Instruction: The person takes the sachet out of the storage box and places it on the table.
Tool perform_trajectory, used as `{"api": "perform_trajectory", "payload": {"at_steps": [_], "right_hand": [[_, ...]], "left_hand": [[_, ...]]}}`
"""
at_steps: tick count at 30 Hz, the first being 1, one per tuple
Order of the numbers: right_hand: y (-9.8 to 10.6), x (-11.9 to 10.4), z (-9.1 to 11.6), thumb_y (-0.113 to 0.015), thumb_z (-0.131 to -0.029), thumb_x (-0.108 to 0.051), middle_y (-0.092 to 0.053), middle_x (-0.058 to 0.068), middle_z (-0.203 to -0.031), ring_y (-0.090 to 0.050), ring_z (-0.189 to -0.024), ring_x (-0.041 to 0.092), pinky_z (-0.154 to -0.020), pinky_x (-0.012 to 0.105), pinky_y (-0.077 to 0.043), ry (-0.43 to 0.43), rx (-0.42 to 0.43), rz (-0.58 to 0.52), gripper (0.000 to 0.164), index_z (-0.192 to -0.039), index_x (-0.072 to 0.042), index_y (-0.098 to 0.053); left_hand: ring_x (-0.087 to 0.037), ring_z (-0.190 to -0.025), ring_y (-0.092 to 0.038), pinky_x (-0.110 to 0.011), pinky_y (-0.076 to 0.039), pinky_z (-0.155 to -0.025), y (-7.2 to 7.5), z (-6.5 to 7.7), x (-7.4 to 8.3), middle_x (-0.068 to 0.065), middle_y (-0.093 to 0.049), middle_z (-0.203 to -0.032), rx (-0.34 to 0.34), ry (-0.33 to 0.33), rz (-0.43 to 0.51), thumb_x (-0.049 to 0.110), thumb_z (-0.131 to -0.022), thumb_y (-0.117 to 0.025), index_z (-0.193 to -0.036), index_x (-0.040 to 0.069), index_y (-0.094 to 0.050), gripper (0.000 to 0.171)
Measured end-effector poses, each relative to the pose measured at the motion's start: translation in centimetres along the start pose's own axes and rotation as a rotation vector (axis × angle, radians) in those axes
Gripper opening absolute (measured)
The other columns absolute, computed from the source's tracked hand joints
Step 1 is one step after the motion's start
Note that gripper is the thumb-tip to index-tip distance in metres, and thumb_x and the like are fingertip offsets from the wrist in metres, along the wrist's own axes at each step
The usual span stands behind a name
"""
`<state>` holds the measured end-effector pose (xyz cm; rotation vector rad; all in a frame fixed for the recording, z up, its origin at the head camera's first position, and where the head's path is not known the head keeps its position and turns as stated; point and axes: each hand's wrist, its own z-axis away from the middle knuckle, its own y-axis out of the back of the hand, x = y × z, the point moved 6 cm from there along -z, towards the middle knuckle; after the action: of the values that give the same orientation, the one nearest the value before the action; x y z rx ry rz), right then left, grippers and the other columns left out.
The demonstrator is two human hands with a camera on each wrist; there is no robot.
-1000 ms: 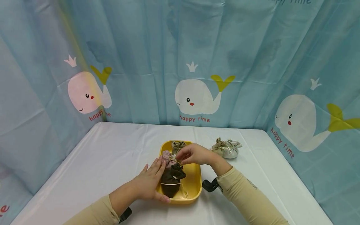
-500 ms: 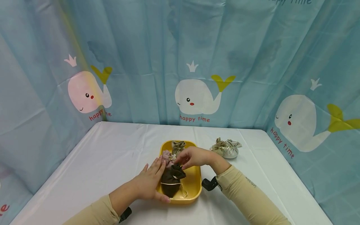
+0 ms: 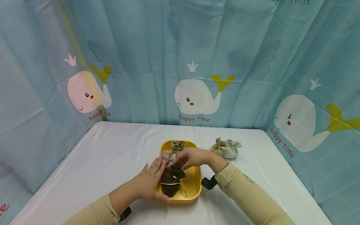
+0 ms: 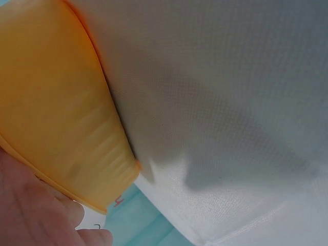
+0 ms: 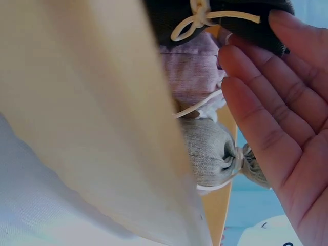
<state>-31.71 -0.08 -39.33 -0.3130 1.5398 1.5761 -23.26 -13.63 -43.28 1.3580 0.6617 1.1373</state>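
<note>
In the head view my left hand (image 3: 150, 182) lies along the left rim of a yellow tray (image 3: 194, 195), fingers straight and thumb at the near edge. My right hand (image 3: 194, 157) reaches in from the right and pinches the ruffled top of a dark brown drawstring pouch (image 3: 170, 184). Its thumb shows against that pouch in the right wrist view, the other fingers (image 5: 266, 133) beside it. Behind the dark pouch sit a pink pouch (image 5: 192, 72) with a pale cord and a grey-green pouch (image 5: 210, 154), both inside the tray.
To the right of the tray, an olive pouch (image 3: 217, 148) and a silvery pouch (image 3: 231, 149) stand side by side on the white-covered table (image 3: 121, 147). A blue curtain (image 3: 140, 62) printed with whales encloses the back and sides.
My right hand has lowered slightly from near the pink pouch's tie to the dark pouch's top. My left hand stays at the tray rim.
</note>
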Motion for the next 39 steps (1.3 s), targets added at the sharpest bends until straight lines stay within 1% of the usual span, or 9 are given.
{"api": "perform_trajectory", "payload": {"at_steps": [5,7,12,18,22,29,35,39], "right_hand": [[0.0,-0.1,-0.1,-0.066,-0.082,0.0,-0.066,-0.007,-0.097,-0.061,-0.087,0.001,-0.075,0.019,-0.049,0.009,0.012,0.016,0.03,-0.109,-0.012,-0.067],[0.1,-0.2,-0.2,-0.066,-0.082,-0.001,-0.067,-0.008,-0.092,-0.06,-0.084,0.0,-0.075,0.019,-0.049,0.019,0.024,0.032,0.025,-0.104,-0.012,-0.069],[0.2,-0.2,-0.3,-0.068,-0.081,-0.004,-0.068,-0.007,-0.082,-0.056,-0.075,0.0,-0.071,0.019,-0.049,0.051,0.056,0.08,0.017,-0.094,-0.013,-0.071],[0.4,-0.7,0.0,-0.068,-0.082,-0.009,-0.068,-0.006,-0.08,-0.058,-0.073,-0.001,-0.069,0.019,-0.049,0.067,0.098,0.093,0.01,-0.09,-0.014,-0.071],[0.8,-1.2,0.3,-0.068,-0.082,-0.01,-0.068,-0.006,-0.083,-0.061,-0.074,-0.001,-0.069,0.019,-0.05,0.096,0.135,0.105,0.01,-0.09,-0.014,-0.071],[1.5,-1.7,0.9,-0.068,-0.083,-0.009,-0.066,-0.01,-0.077,-0.059,-0.07,0.001,-0.068,0.02,-0.05,0.117,0.183,0.111,0.008,-0.088,-0.015,-0.071],[2.1,-1.9,1.4,-0.067,-0.083,-0.009,-0.067,-0.004,-0.082,-0.061,-0.073,0.002,-0.069,0.022,-0.051,0.117,0.209,0.082,0.009,-0.089,-0.014,-0.071],[2.5,-1.8,1.8,-0.066,-0.084,-0.008,-0.068,-0.005,-0.085,-0.061,-0.077,0.003,-0.072,0.022,-0.05,0.111,0.213,0.062,0.012,-0.092,-0.015,-0.071]], "left_hand": [[-0.031,-0.139,0.003,-0.059,-0.011,-0.105,0.2,0.0,0.1,-0.014,0.006,-0.152,0.007,-0.007,-0.002,0.089,-0.053,-0.045,-0.147,0.007,-0.006,0.131],[-0.031,-0.139,0.003,-0.059,-0.011,-0.105,0.2,0.1,0.1,-0.014,0.006,-0.152,0.006,-0.006,-0.003,0.089,-0.053,-0.045,-0.147,0.007,-0.006,0.131],[-0.031,-0.139,0.003,-0.059,-0.011,-0.105,0.2,0.1,0.1,-0.014,0.006,-0.152,0.004,-0.004,-0.002,0.089,-0.053,-0.046,-0.147,0.007,-0.005,0.131],[-0.031,-0.139,0.003,-0.059,-0.012,-0.105,0.2,0.2,0.2,-0.014,0.005,-0.152,0.01,-0.012,-0.009,0.089,-0.053,-0.045,-0.147,0.007,-0.005,0.131],[-0.03,-0.139,0.003,-0.059,-0.012,-0.105,0.2,0.2,0.2,-0.014,0.005,-0.152,0.018,-0.013,-0.013,0.089,-0.054,-0.044,-0.147,0.007,-0.005,0.131],[-0.032,-0.139,0.002,-0.059,-0.012,-0.105,0.4,0.2,0.2,-0.015,0.005,-0.152,0.019,-0.018,0.001,0.087,-0.055,-0.047,-0.147,0.006,-0.007,0.13],[-0.031,-0.139,0.003,-0.059,-0.012,-0.105,0.4,0.3,0.2,-0.015,0.004,-0.152,0.028,-0.022,-0.006,0.088,-0.055,-0.045,-0.147,0.006,-0.006,0.13],[-0.031,-0.139,0.003,-0.059,-0.012,-0.105,0.3,0.2,0.1,-0.014,0.004,-0.152,0.026,-0.019,-0.014,0.089,-0.054,-0.044,-0.147,0.006,-0.006,0.13]]}}
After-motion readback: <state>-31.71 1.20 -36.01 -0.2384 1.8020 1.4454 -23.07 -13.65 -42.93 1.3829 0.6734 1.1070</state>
